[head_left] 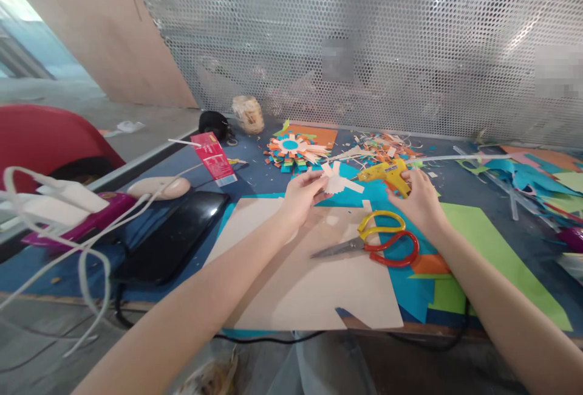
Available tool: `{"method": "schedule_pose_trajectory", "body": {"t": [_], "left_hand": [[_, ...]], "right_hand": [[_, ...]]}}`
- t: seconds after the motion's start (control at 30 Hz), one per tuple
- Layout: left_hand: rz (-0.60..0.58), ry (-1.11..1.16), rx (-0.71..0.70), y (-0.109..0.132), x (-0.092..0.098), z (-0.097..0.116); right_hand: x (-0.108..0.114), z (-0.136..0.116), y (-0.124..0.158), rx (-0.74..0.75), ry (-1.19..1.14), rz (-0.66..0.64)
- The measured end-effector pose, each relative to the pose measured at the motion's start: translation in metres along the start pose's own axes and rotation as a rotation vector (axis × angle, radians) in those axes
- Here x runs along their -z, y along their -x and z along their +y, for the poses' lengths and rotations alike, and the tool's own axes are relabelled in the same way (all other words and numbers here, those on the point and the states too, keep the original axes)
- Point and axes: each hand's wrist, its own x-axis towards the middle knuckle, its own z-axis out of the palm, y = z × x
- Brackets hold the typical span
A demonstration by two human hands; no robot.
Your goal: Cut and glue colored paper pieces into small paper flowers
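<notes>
Blue table (pixel 494 200) before a perforated metal screen (pixel 410 18), red chair (pixel 50 133) to one side, left hand (pixel 299 196) pinching a white paper cutout (pixel 336 182) above colored sheets (pixel 478 231), right hand (pixel 421 197) gripping a yellow glue gun (pixel 382 172) nearby

blue tabletop (pixel 254 183); paper scraps (pixel 387 147); black slab (pixel 175 240), perhaps a phone

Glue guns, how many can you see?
1: the yellow glue gun is in the right hand, its nozzle towards the pale cut paper in the left hand. The paper scraps could hide more.
</notes>
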Motion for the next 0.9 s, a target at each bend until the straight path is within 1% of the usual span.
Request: {"method": "schedule_pose_trajectory", "body": {"t": [0.17,0.27,0.33,0.37,0.4,0.43,0.5,0.53,0.57,0.6,0.7,0.8,0.9], "left_hand": [[-0.045,-0.02,0.029,0.003,-0.001,0.002],[-0.097,-0.049,0.07,0.007,-0.004,0.002],[-0.131,-0.072,0.086,0.01,-0.005,0.001],[-0.148,-0.084,0.09,0.011,-0.006,0.0],[-0.162,-0.094,0.09,0.012,-0.006,-0.001],[-0.173,-0.103,0.087,0.012,-0.006,-0.002],[-0.187,-0.119,0.075,0.013,-0.006,-0.002],[-0.19,-0.128,0.066,0.013,-0.006,-0.002],[-0.193,-0.137,0.057,0.013,-0.005,-0.002],[-0.197,-0.148,0.046,0.013,-0.005,-0.002],[-0.221,-0.187,0.01,0.014,-0.005,-0.001],[-0.266,-0.234,-0.033,0.018,-0.006,-0.001],[-0.303,-0.271,-0.06,0.022,-0.008,-0.001]], "right_hand": [[-0.012,0.009,0.0,-0.052,0.026,-0.057],[-0.017,0.008,0.003,-0.086,0.066,-0.095],[-0.014,0.003,0.004,-0.072,0.084,-0.079],[-0.01,0.0,0.005,-0.022,0.071,-0.061],[-0.005,-0.004,0.005,0.072,0.037,-0.038],[-0.001,-0.008,0.006,0.204,-0.02,-0.029],[0.008,-0.017,0.009,0.447,-0.129,-0.064],[0.011,-0.02,0.011,0.517,-0.169,-0.1],[0.012,-0.023,0.013,0.539,-0.201,-0.124],[0.013,-0.026,0.015,0.535,-0.228,-0.143],[0.01,-0.029,0.02,0.448,-0.289,-0.174],[0.007,-0.03,0.02,0.372,-0.328,-0.182],[0.007,-0.031,0.021,0.333,-0.339,-0.183]]}}
